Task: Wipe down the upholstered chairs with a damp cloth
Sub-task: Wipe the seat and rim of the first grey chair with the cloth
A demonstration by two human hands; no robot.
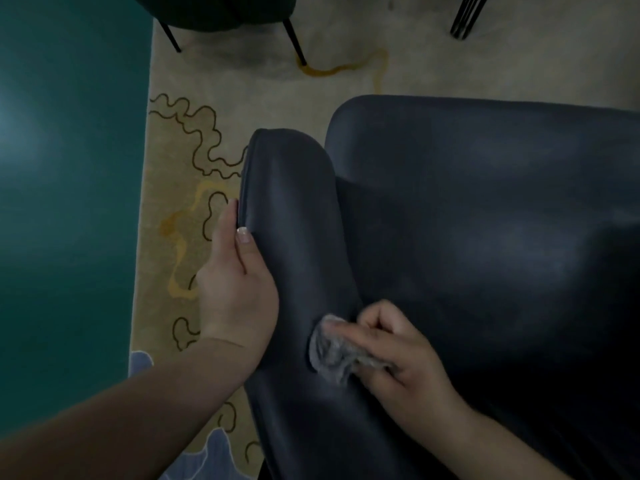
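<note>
A dark blue upholstered armchair (485, 237) fills the right half of the view, seen from above. Its left armrest (294, 220) runs from the middle down to the bottom edge. My left hand (235, 282) grips the outer side of that armrest, thumb on top and fingers wrapped round the edge. My right hand (398, 351) holds a crumpled grey cloth (332, 351) and presses it against the inner side of the armrest, low near the seat.
A beige rug (242, 98) with wavy brown and yellow lines lies under the chair. A teal wall or panel (69, 168) runs along the left. Another dark chair (214, 12) with thin black legs stands at the top, and more black legs (467, 15) at the top right.
</note>
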